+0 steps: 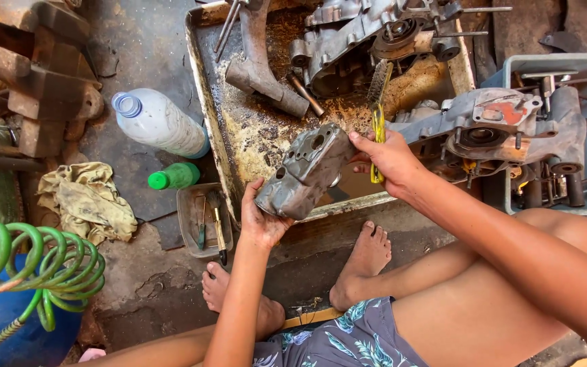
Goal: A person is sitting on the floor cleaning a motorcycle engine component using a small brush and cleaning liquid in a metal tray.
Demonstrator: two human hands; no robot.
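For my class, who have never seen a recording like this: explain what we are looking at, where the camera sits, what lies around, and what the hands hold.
There is one picture, taken by a camera worn on a person's head and looking down, so the arms, knees and bare feet belong to the wearer, who sits low on a stained floor. No machine does the work, only two bare hands. The left hand supports a grey metal engine part from below. The right hand steadies its upper edge and also grips a yellow-handled wire brush. Both are held over a dirty metal tray containing an engine casing. A second casing lies to the right. On the left are a clear plastic bottle, a green bottle, a rag, a small tray of tools and a coiled green hose.
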